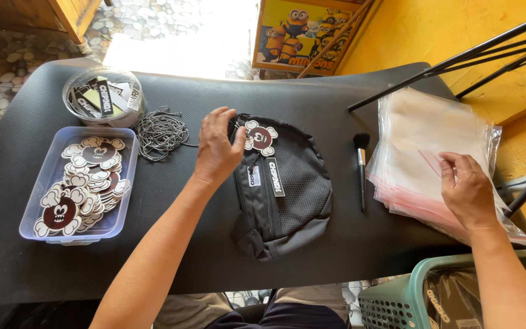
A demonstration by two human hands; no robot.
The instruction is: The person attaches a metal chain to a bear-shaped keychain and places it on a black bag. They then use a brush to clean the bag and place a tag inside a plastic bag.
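- Green basket (397, 298) is closest, bottom right, w/ a dark bagged thing inside.
- Right hand (467, 192) rests on the clear bag stack (421, 140); fingertips pinch the top bag's edge. Bags look thin, light, slippery, so best to lift one by a corner.
- Left hand (216, 149) sits on the black pouch (281, 189) in the mat's (336, 103) middle, fingers curled on its top edge by the tag.
- Pouch looks soft, floppy, light. Grab the top edge or strap.
- Brush (361, 164) lies btw pouch & bags.
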